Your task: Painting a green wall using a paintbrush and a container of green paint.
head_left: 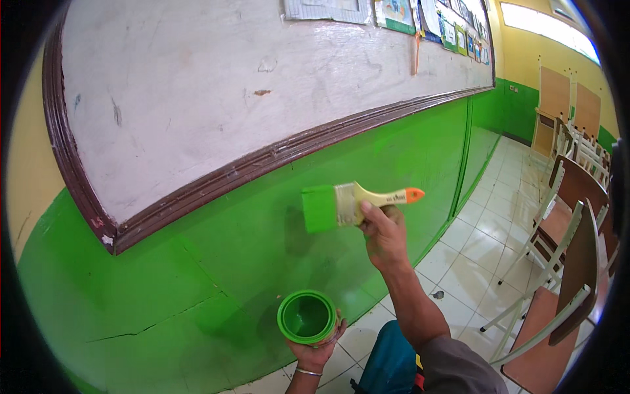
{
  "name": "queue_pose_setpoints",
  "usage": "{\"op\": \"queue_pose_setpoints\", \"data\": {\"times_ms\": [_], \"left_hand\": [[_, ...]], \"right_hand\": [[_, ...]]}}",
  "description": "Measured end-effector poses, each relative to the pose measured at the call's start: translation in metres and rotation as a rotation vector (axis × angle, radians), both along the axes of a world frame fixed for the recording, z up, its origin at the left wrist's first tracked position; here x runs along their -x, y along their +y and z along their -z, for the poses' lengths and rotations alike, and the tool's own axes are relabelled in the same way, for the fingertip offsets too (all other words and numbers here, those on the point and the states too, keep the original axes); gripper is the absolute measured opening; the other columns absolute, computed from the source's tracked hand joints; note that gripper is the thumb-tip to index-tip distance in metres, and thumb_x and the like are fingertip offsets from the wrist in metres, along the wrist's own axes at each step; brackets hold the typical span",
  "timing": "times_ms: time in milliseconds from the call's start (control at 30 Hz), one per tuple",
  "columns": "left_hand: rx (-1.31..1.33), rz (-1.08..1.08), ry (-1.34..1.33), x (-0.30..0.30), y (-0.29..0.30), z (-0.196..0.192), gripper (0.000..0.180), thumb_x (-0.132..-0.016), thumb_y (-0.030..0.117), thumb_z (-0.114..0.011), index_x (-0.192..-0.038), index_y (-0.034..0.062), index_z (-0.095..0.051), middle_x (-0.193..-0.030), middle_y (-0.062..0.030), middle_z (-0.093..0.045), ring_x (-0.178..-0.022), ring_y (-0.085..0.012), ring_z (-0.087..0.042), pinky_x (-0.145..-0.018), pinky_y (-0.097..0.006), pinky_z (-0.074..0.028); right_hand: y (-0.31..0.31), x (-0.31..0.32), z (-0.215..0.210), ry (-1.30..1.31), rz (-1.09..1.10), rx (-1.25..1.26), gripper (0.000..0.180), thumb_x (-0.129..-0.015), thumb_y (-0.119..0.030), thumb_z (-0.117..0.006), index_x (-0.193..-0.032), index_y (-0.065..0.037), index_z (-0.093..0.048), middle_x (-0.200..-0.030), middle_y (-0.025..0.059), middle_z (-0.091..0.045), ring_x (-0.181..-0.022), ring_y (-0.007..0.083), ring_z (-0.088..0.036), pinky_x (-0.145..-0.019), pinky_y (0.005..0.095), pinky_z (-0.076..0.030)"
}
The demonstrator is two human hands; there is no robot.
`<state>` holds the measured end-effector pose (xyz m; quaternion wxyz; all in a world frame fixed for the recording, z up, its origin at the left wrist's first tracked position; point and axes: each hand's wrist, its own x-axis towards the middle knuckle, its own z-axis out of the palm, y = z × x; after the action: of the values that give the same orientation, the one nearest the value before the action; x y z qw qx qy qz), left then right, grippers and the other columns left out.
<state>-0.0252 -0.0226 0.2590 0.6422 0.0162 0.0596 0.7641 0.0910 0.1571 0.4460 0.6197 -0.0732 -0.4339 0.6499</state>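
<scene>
A wide paintbrush [348,204] is gripped by its pale handle in my right hand [386,235], held up in front of the wall. Its bristles are coated in green paint and point left; the handle's orange tip points right. Lower down, my left hand [317,349] is closed around the underside of a green-rimmed paint can [282,320], some of its fingers hidden behind it. Looking into the can, I see dark green inside. Behind both hands stands the wall's glossy green lower part [197,276], with a crack at lower left. Whether the bristles touch it I cannot tell.
Above the green runs a white board [197,85] in a brown wooden frame [262,159], with papers pinned along its top. Chairs [558,308] with metal legs stand at the right on white floor tiles [489,223]. Boards [554,92] lean at the far wall.
</scene>
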Motion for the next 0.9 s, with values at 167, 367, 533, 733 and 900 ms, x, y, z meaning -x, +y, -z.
{"op": "queue_pose_setpoints", "data": {"times_ms": [167, 367, 533, 733, 900], "left_hand": [[-0.062, -0.011, -0.021, 0.009, -0.026, 0.012, 0.093, -0.078, 0.073, -0.05, -0.137, 0.0013, -0.049, -0.129, -0.0234, -0.057, -0.118, -0.0414, -0.054, -0.111, -0.057, -0.03], [0.013, -0.072, 0.049, 0.017, -0.044, 0.034, 0.095, -0.078, 0.074, -0.048, -0.137, -0.001, -0.048, -0.124, -0.0241, -0.06, -0.111, -0.0397, -0.057, -0.109, -0.053, -0.032], [0.022, -0.041, 0.086, 0.017, -0.048, 0.047, 0.097, -0.079, 0.074, -0.048, -0.137, -0.0036, -0.047, -0.127, -0.0221, -0.06, -0.115, -0.0384, -0.055, -0.108, -0.052, -0.032], [0.163, -0.111, -0.039, 0.009, -0.059, 0.054, 0.091, -0.081, 0.074, -0.047, -0.137, 0.0025, -0.049, -0.129, -0.0211, -0.06, -0.118, -0.0385, -0.054, -0.106, -0.052, -0.034], [0.133, -0.113, 0.069, 0.008, -0.062, 0.057, 0.088, -0.082, 0.074, -0.047, -0.137, 0.0064, -0.051, -0.131, -0.0211, -0.059, -0.119, -0.0382, -0.054, -0.104, -0.054, -0.037]], "right_hand": [[0.029, 0.014, -0.02, 0.031, 0.162, -0.082, 0.035, -0.088, -0.018, -0.074, -0.11, 0.007, -0.066, -0.095, 0.0083, -0.069, -0.082, 0.0128, -0.061, -0.075, 0.0299, -0.047], [0.091, -0.006, -0.031, 0.065, 0.396, -0.034, 0.034, -0.087, -0.019, -0.074, -0.108, 0.006, -0.066, -0.097, 0.0097, -0.069, -0.081, 0.0142, -0.06, -0.075, 0.0306, -0.047], [0.148, -0.044, -0.03, 0.112, 0.542, -0.018, 0.036, -0.087, -0.019, -0.075, -0.111, 0.008, -0.065, -0.098, 0.0112, -0.069, -0.084, 0.0153, -0.06, -0.077, 0.0298, -0.047], [0.18, -0.08, -0.038, 0.218, 1.064, -0.013, 0.026, -0.092, -0.006, -0.069, -0.115, 0.007, -0.065, -0.11, 0.0135, -0.069, -0.1, 0.0171, -0.064, -0.089, 0.0321, -0.051], [0.189, -0.07, -0.02, 0.006, 1.3, -0.202, 0.024, -0.092, -0.008, -0.07, -0.114, 0.001, -0.069, -0.113, 0.0118, -0.07, -0.1, 0.0185, -0.065, -0.09, 0.0337, -0.051]]}}
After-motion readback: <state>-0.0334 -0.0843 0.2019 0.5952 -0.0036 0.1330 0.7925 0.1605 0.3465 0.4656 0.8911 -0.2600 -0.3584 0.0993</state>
